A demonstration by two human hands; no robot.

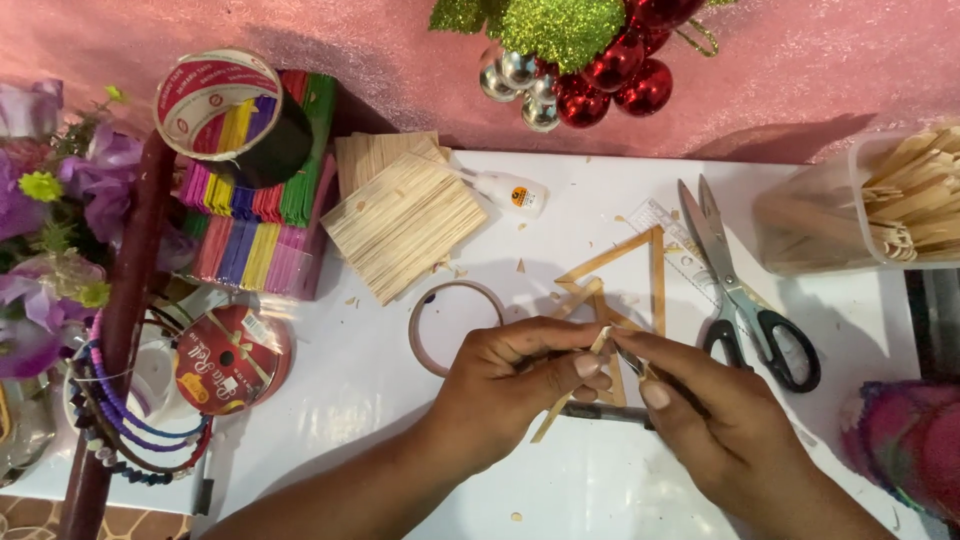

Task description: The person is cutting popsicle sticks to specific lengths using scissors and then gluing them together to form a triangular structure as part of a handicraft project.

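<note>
Pinching wooden stick – left hand | right hand – closed on dark tool

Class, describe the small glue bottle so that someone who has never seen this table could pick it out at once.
Start at the white table and find the stack of plain wooden craft sticks near its far edge. Just right of that stack the glue bottle lies on its side. It is the only small white bottle there, with an orange label.
</note>
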